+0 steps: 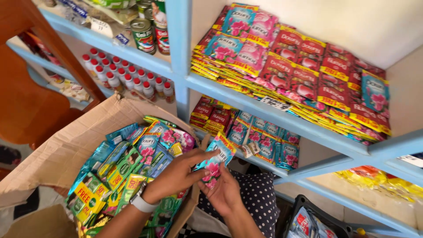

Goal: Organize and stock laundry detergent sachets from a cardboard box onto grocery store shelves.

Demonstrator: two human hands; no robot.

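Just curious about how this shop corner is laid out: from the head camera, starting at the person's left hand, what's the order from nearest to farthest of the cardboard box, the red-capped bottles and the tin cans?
From the left hand:
1. Cardboard box, right beneath and beside it, lower left.
2. Red-capped bottles, on the shelf behind the box, upper left.
3. Tin cans, one shelf higher, top centre.

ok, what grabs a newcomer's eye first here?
Both hands, left hand and right hand, at bottom centre, hold a blue-and-pink sachet strip. To their left an open cardboard box brims with bright sachets. Above right, red and pink sachet stacks cover the blue shelf.
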